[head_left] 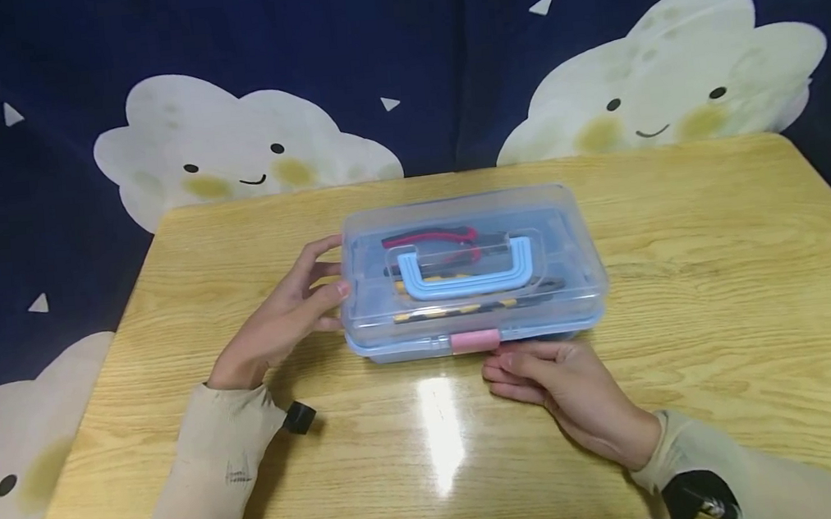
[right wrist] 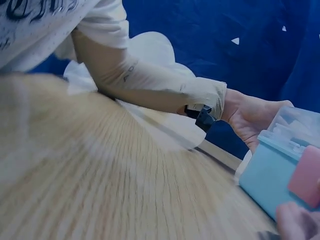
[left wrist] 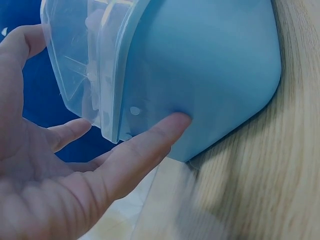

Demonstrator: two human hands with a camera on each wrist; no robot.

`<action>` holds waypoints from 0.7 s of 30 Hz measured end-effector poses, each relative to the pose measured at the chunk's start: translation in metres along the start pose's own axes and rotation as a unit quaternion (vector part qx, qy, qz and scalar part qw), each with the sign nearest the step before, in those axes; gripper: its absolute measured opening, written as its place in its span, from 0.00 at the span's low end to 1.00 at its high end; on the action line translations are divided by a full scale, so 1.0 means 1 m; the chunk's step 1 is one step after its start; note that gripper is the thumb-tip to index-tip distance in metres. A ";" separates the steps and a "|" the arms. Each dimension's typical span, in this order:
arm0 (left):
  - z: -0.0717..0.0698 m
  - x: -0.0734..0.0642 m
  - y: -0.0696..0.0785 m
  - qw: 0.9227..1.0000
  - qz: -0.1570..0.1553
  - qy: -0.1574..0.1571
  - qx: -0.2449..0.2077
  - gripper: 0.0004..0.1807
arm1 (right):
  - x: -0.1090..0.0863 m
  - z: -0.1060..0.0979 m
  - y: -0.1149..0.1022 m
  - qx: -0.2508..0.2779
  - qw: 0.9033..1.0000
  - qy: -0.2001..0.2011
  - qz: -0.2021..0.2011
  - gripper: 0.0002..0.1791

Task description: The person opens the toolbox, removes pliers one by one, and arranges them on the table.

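A toolbox (head_left: 576,311) with a light-blue base and clear lid sits on the table, its lid down. On top lies a blue handle (head_left: 470,288), and a pink latch (head_left: 475,342) is at the front. Through the lid show red-and-black pliers (head_left: 424,237) and yellow-and-black tools (head_left: 457,309). My left hand (head_left: 283,316) is at the box's left end, fingers spread, with a fingertip (left wrist: 177,122) touching the blue side wall. Just below the latch, my right hand (head_left: 576,394) has its fingers loosely bent, fingertips close to the box's front.
The wooden table (head_left: 720,266) extends on both sides of the box. Behind it hangs a dark blue curtain (head_left: 441,43) with white clouds. Small black devices (head_left: 299,418) are strapped at both sleeves.
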State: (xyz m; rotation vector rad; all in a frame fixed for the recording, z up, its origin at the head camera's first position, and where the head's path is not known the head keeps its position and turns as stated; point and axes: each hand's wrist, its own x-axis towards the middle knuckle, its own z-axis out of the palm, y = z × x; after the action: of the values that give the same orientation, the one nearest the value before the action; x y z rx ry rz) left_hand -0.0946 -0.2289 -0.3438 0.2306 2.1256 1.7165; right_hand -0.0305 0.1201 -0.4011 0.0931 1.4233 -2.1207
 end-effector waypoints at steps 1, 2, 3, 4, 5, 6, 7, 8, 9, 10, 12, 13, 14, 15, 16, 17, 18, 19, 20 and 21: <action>0.000 0.001 -0.001 1.000 0.000 -0.001 0.001 0.35 | 0.000 0.000 0.000 0.005 1.000 -0.007 0.002 0.27; 0.000 0.001 -0.001 1.000 0.000 -0.002 0.002 0.35 | -0.001 -0.001 0.000 0.012 1.000 -0.014 0.003 0.26; 0.000 0.001 -0.001 1.000 0.000 -0.003 0.003 0.35 | -0.001 -0.001 0.001 0.019 1.000 -0.019 0.003 0.26; 0.000 0.002 -0.001 1.000 0.002 -0.005 0.004 0.35 | -0.002 -0.001 0.001 0.025 0.999 -0.022 0.002 0.25; 0.000 0.002 -0.001 1.000 0.004 -0.008 0.004 0.35 | -0.002 0.000 0.001 0.029 0.999 -0.023 0.002 0.25; 0.000 0.002 0.000 1.000 0.005 -0.009 0.005 0.35 | -0.002 0.000 0.002 0.030 0.999 -0.021 0.002 0.24; 0.000 0.002 0.000 1.000 0.005 -0.010 0.006 0.35 | -0.002 0.001 0.002 0.031 0.999 -0.018 0.002 0.24; 0.001 0.002 0.000 1.000 0.006 -0.012 0.007 0.35 | -0.002 0.001 0.002 0.032 0.999 -0.015 0.004 0.24; 0.001 0.002 0.000 1.000 0.007 -0.013 0.007 0.35 | -0.002 0.001 0.002 0.030 0.999 -0.010 0.005 0.24; 0.001 0.002 0.000 1.000 0.007 -0.014 0.007 0.35 | -0.002 0.002 0.002 0.027 1.000 -0.005 0.007 0.25; 0.000 0.002 0.000 1.000 0.008 -0.013 0.009 0.35 | -0.001 0.004 0.001 0.020 1.000 0.004 0.014 0.26; 0.000 0.001 0.000 1.000 0.008 -0.013 0.009 0.35 | 0.000 0.004 0.001 0.017 1.000 0.009 0.019 0.27; 0.000 0.001 0.000 1.000 0.007 -0.013 0.010 0.35 | 0.000 0.005 0.001 0.013 1.000 0.014 0.023 0.28; 0.000 0.001 0.000 1.000 0.007 -0.013 0.012 0.35 | 0.001 0.007 0.001 0.011 0.999 0.020 0.027 0.29; 0.000 0.001 0.000 1.000 0.006 -0.012 0.013 0.35 | 0.001 0.008 0.001 0.010 0.999 0.026 0.032 0.30; 0.000 0.001 0.000 1.000 0.005 -0.012 0.013 0.35 | 0.002 0.009 0.001 0.011 0.999 0.032 0.036 0.31; -0.001 0.001 0.000 1.000 0.004 -0.012 0.014 0.35 | 0.002 0.010 0.001 0.012 0.998 0.037 0.040 0.31; -0.001 0.001 0.000 1.000 0.003 -0.011 0.014 0.35 | 0.002 0.011 0.001 0.014 0.998 0.043 0.043 0.31; -0.001 0.001 0.000 1.000 0.002 -0.011 0.015 0.35 | 0.003 0.012 0.001 0.016 0.998 0.047 0.045 0.31; -0.001 0.000 0.000 1.000 0.001 -0.011 0.015 0.35 | 0.003 0.013 0.001 0.018 0.997 0.051 0.047 0.31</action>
State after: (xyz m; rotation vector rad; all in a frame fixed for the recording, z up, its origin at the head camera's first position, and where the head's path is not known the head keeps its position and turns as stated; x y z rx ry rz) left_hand -0.0952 -0.2296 -0.3434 0.2594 2.1381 1.6770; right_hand -0.0294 0.1074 -0.3972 0.2804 1.4114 -2.0909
